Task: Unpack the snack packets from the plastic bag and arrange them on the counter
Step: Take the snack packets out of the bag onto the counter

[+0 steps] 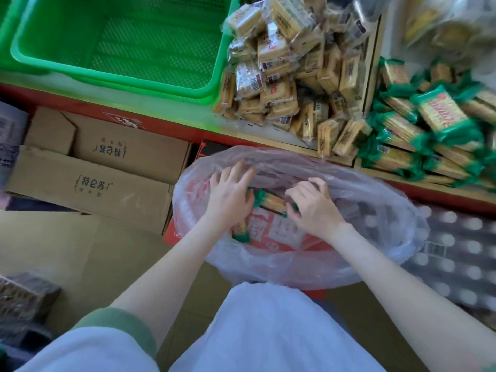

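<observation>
A big clear plastic bag (375, 253) gapes open below the counter, lying over a red carton. Both my hands are inside its mouth. My left hand (228, 194) lies with spread fingers against one end of a green-ended cracker packet (271, 201). My right hand (312, 204) has its fingers curled round the packet's other end. Another green-ended packet (240, 232) shows under my left wrist. On the counter, a heap of green-wrapped packets (429, 130) fills the right compartment and a heap of clear-wrapped brown packets (292, 68) fills the middle one.
A green plastic basket (120, 38) stands on the counter at the left. Brown cardboard boxes (96, 173) are stacked on the floor left of the bag. A shrink-wrapped pack of bottles (456, 251) lies to the right. A wooden divider (371, 65) separates the two heaps.
</observation>
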